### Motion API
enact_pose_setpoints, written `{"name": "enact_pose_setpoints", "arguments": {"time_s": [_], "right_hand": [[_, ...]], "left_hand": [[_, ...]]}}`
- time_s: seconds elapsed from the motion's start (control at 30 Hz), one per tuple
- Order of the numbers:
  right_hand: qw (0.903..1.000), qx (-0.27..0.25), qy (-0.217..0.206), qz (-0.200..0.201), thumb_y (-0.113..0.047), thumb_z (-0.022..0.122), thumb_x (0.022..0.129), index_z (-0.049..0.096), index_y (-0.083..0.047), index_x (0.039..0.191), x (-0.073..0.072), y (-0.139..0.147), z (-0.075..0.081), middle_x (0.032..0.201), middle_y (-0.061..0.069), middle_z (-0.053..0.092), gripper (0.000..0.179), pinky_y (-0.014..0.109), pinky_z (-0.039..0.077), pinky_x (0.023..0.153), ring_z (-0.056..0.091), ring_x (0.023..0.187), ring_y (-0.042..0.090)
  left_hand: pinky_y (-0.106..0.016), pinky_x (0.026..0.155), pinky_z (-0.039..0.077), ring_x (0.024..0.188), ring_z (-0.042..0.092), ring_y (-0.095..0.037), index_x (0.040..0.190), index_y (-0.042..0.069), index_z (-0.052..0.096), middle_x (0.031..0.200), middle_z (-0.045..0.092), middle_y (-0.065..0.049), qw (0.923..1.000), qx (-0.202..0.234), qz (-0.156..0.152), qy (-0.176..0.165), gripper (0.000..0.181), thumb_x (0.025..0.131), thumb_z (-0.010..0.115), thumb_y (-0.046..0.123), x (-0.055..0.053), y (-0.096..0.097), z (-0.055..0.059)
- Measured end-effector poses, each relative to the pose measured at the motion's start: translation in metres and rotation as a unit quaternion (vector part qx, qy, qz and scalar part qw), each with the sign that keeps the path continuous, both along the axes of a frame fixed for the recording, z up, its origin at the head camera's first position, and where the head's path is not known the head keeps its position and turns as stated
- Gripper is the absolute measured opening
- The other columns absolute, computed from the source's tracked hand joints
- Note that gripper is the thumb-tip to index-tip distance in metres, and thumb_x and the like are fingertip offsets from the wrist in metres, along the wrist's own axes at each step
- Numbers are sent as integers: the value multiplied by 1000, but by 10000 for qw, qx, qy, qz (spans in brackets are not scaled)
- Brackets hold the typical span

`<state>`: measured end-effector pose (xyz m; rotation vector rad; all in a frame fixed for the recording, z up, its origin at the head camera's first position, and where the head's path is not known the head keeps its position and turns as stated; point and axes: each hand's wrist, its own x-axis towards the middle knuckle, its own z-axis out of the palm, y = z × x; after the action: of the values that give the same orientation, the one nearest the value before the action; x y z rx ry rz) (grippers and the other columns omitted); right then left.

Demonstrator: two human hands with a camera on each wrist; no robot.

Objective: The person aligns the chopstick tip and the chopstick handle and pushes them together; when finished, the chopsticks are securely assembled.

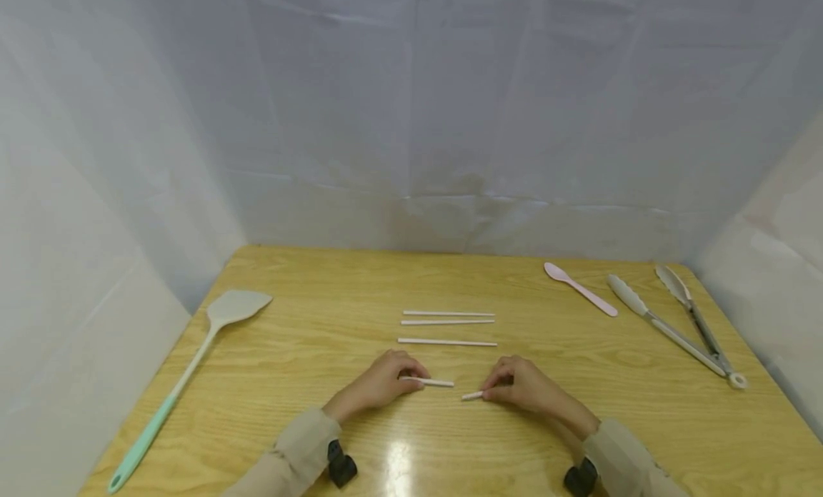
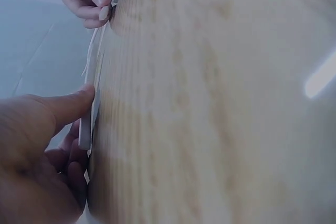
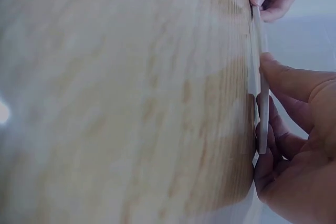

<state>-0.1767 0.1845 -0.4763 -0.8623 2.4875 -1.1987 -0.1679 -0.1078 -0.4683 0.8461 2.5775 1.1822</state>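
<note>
My left hand pinches a thin white chopstick between thumb and fingers, just above the table, with its free end pointing right. A short end of another white chopstick shows from my right hand, which pinches it; the fingers hide the rest. A small gap separates the two facing ends in the head view. Beyond the hands, three white chopsticks lie crosswise: a near one, a middle one and a far one. Thumb and stick also show in each wrist view.
A spatula with a mint-green handle lies along the left side of the wooden table. At the back right are a pink spoon and spread metal tongs. Pale sheeting surrounds the back and sides.
</note>
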Motion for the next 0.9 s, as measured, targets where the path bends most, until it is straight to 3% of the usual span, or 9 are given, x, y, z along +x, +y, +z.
{"name": "enact_pose_setpoints", "arguments": {"time_s": [0.3,0.57,0.9], "right_hand": [[9967,-165,-508,-613,-20,69,88,72,-9,90,3,-7,6,84,-1,67,12,22,47,67,56,74,5],[9935,-587,-131,-963,-16,69,87,72,-6,92,4,-16,16,85,2,67,12,22,47,67,56,74,5],[9887,-964,93,-1145,-19,67,89,71,-9,94,10,-23,39,92,2,67,13,24,49,72,57,79,6]], "left_hand": [[-22,69,43,77,51,-6,102,3,68,89,64,-2,9994,254,34,-246,15,94,60,14,0,1,-1],[-24,76,46,86,58,-15,101,3,67,94,66,-6,9958,812,356,-212,14,94,60,12,2,6,-1],[-25,76,45,90,55,-19,102,4,65,96,63,-8,9891,1269,742,-74,15,94,58,14,6,11,10]]}}
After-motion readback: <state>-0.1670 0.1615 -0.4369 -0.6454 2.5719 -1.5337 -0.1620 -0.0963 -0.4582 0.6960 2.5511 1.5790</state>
